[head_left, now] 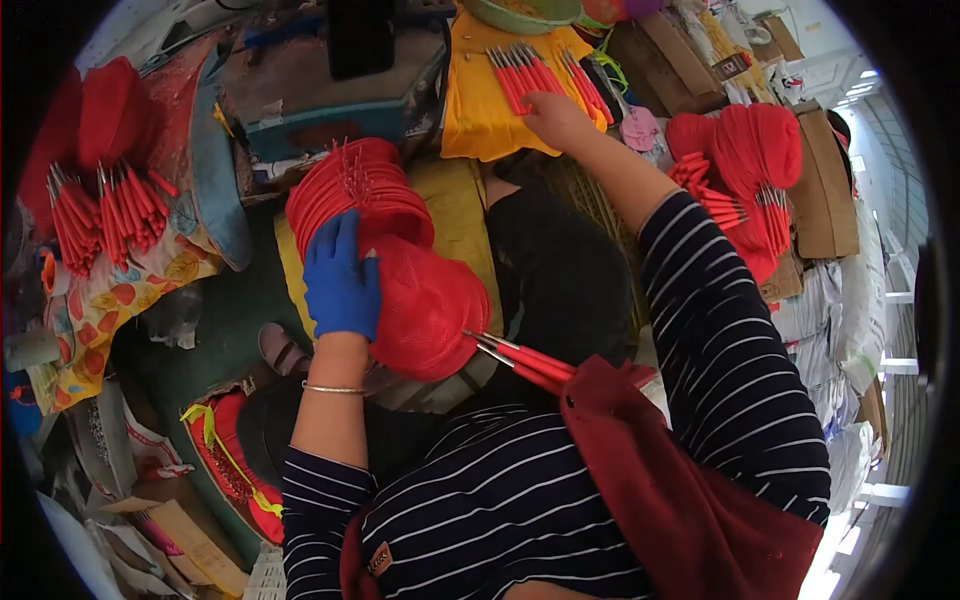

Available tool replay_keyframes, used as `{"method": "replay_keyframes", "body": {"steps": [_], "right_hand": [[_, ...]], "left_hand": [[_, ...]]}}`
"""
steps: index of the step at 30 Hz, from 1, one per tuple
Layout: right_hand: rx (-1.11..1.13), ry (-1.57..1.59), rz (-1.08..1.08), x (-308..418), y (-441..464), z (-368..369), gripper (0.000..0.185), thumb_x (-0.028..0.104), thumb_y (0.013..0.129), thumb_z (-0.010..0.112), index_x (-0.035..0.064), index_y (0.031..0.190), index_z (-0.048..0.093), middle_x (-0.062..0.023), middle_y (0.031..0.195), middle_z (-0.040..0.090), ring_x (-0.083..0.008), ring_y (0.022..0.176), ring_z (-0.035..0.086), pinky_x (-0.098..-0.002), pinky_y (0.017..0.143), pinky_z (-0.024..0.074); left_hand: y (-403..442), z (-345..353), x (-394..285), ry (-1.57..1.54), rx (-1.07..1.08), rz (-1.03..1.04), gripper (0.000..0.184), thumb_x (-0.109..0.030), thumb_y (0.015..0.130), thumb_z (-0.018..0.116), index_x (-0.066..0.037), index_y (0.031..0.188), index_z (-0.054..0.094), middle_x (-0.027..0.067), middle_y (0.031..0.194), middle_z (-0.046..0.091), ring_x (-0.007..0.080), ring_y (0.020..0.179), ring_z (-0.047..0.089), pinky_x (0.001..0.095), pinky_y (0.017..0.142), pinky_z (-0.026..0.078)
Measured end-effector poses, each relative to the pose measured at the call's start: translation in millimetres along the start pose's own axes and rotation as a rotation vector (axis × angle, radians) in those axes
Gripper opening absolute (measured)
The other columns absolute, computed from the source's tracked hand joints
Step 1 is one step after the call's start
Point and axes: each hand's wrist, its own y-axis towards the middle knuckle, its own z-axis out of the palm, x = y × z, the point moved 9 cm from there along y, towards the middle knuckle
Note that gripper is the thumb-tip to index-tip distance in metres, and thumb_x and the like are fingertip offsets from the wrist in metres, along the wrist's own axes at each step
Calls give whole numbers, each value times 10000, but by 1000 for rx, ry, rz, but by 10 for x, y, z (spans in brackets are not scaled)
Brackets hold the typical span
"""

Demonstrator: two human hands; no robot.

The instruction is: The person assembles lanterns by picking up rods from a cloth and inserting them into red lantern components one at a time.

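My left hand, in a blue glove, is closed on the red mesh over my lap, its fingers along the side of a stack of red rings with thin metal ends standing up. Up on a yellow cloth, my bare right hand has its fingers closed at the end of a red handle. That handle belongs to a row of red-handled metal rods; its contact with the fingertips is partly hidden. Several more red-handled rods lie across my lap, metal tips against the mesh.
Bundles of red mesh and red handles lie at the left and at the right. A green bowl stands beyond the yellow cloth. A dark phone-like slab rests on a blue-edged stand. Cardboard boxes stand at the right.
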Motion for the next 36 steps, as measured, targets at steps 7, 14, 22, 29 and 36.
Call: {"method": "replay_keyframes", "body": {"steps": [7, 14, 22, 29, 36], "right_hand": [[-142, -378, 48, -341, 776, 368, 242, 164, 835, 498, 43, 1029, 578, -181, 952, 637, -315, 900, 623, -426, 750, 502], [-36, 389, 353, 30, 253, -85, 448, 97, 800, 537, -27, 1226, 477, -145, 831, 643, -197, 742, 643, -302, 711, 508], [360, 1209, 206, 895, -1235, 236, 144, 145, 821, 607, 59, 936, 596, 24, 758, 570, -63, 615, 519, -194, 605, 429], [508, 1019, 62, 1451, -2144, 345, 176, 153, 907, 521, 18, 1016, 548, 25, 717, 497, -60, 626, 460, -203, 563, 396], [318, 764, -51, 1546, -2201, 229, 221, 131, 895, 535, -1, 1067, 578, -10, 701, 527, -65, 631, 487, -221, 585, 427]], "left_hand": [[26, 50, -9, 35, 77, 22, 269, -139, 724, 676, -129, 988, 629, 96, 1044, 578, 321, 970, 547, 416, 802, 453], [-52, 281, 112, -432, 206, -148, 196, -140, 771, 653, -130, 967, 652, 119, 906, 617, 278, 812, 614, 329, 707, 490], [-288, 511, 92, -905, 700, -353, 237, -102, 846, 578, -75, 1070, 648, 39, 896, 646, 108, 817, 586, 237, 745, 463], [-436, 597, 174, -1091, 734, -508, 202, -90, 847, 571, -18, 1023, 640, 32, 916, 631, 104, 856, 559, 231, 785, 439], [-435, 522, 83, -1145, 708, -459, 228, -74, 841, 566, 7, 1046, 629, 53, 950, 628, 119, 907, 554, 223, 827, 427]]}}
